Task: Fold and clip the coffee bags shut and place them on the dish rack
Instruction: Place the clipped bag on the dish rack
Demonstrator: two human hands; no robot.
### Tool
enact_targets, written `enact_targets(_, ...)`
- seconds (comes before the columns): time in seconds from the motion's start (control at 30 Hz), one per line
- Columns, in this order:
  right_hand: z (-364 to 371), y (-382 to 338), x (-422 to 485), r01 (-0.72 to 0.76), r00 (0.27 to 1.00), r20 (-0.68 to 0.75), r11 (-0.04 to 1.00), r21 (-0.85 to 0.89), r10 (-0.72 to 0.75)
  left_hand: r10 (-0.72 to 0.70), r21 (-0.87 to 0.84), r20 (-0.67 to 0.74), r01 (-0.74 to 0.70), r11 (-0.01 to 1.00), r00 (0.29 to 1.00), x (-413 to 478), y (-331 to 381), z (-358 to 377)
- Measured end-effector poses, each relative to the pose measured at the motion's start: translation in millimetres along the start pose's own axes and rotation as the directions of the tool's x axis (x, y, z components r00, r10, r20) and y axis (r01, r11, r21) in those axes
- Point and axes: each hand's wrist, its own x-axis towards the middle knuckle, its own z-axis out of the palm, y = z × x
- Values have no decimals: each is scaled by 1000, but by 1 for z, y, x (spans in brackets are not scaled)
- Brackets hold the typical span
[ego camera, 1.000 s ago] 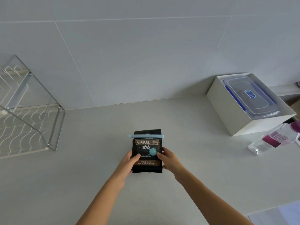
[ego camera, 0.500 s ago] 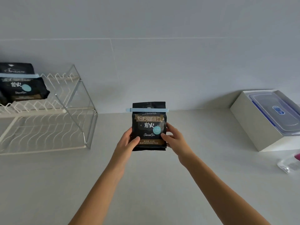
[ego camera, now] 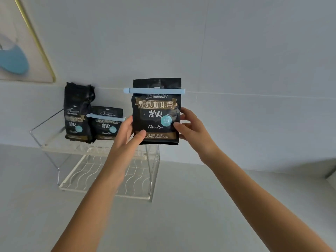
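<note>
The rack [ego camera: 81, 179] stands on the tabletop [ego camera: 181, 206] to the left, against the wall [ego camera: 236, 70]. On its upper shelf, at the left end, stands a tall bag [ego camera: 77, 113]. Just right of it, touching or nearly so, is a short bag [ego camera: 107, 124] with a clip [ego camera: 105, 117] across its top. Right of both, the held bag [ego camera: 156, 115] is upright between two hands — left hand [ego camera: 127, 137] at its lower left edge, right hand [ego camera: 192, 130] at its right edge — seemingly just above the shelf's right end. A second clip [ego camera: 154, 90] lies across it, below its top edge. A picture [ego camera: 21, 42] hangs on the wall, up and left of the rack.
</note>
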Motion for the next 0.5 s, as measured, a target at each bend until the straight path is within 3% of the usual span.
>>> enact_targets(0.2, 69, -4, 62, 46, 999, 31, 996, -74, -44, -2, 11, -60, 2, 1000, 998, 47, -3, -65)
enact_targets(0.33, 92, 19, 92, 52, 999, -3, 969, -240, -55, -98, 37, 5, 98, 994, 995, 77, -28, -88)
enact_targets(0.5, 92, 59, 112, -35, 999, -4, 885, -464, 37, -229, 70, 75, 224, 972, 971, 112, -67, -94)
